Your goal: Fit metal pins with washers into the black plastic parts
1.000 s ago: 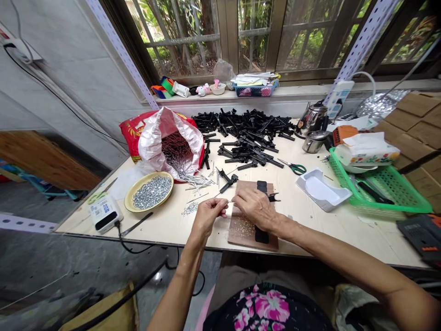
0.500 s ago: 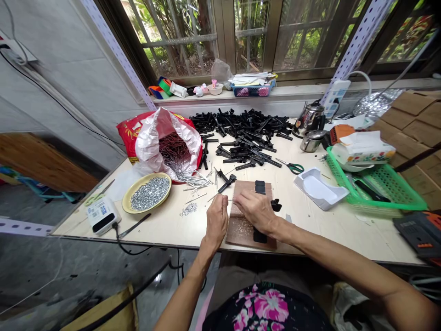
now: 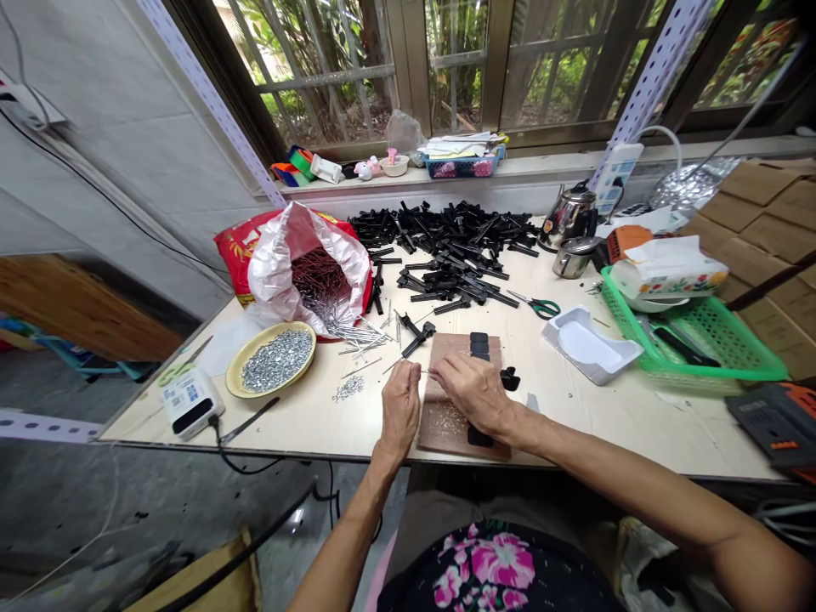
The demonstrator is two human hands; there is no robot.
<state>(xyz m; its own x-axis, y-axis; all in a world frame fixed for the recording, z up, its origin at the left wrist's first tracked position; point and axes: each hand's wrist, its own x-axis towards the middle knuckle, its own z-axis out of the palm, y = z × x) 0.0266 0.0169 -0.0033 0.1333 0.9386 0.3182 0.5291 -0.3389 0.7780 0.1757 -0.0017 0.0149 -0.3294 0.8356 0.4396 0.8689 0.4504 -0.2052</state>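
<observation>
Slim metal rod point(image 3: 425, 371) bridges the small gap between the person's two hands, above the left edge of a brown wooden board point(image 3: 437, 435). The left hand point(image 3: 401, 410) is curled into a loose fist, its thumb and forefinger pinching one end; the right hand point(image 3: 477, 391) has its bunched fingertips on the other end. What its remaining fingers hold underneath cannot be told, though a black plastic clip point(image 3: 509, 379) shows just past that hand.

Pale crumbs point(image 3: 451, 418) dot the board, and black pads point(image 3: 479, 346) lie along it. Just beyond the left fingers rests a forked black fitting point(image 3: 417, 339), and to their left a small scatter of metal nuts point(image 3: 348, 388).

Farther left, a yellow plate point(image 3: 231, 380) holds many more small metal pieces point(image 3: 274, 360), while loose silver rods point(image 3: 363, 337) spill from a red-and-white bag point(image 3: 266, 265). A heap of black plastic parts point(image 3: 452, 234) lines the back of the table.

By appearances, this piece is partway through: the rod is in hand, not set down. Much stock seems left in plate and bag; whether the heaped parts are finished or waiting cannot be told.
</observation>
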